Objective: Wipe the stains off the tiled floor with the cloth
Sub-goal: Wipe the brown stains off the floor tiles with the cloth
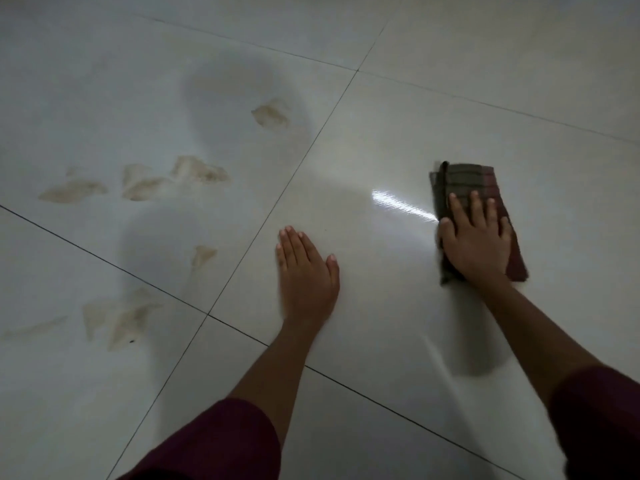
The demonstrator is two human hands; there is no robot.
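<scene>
A folded checked cloth [464, 181], green and dark red, lies flat on the pale tiled floor [398, 140] at the right. My right hand [476, 237] presses down on it with fingers spread, covering its near half. My left hand [306, 271] rests flat on the bare tile, fingers together, holding nothing, well left of the cloth. Several brownish stains mark the tiles to the left: one far stain [270, 114], a row of stains [145, 183], a small stain [203, 254] and a smeared patch [119, 315] nearer me.
Dark grout lines [291, 181] cross the floor in a grid. A bright streak of reflected light [403, 204] lies between my hands. My shadow darkens the stained tile. Dark red sleeves cover both upper arms.
</scene>
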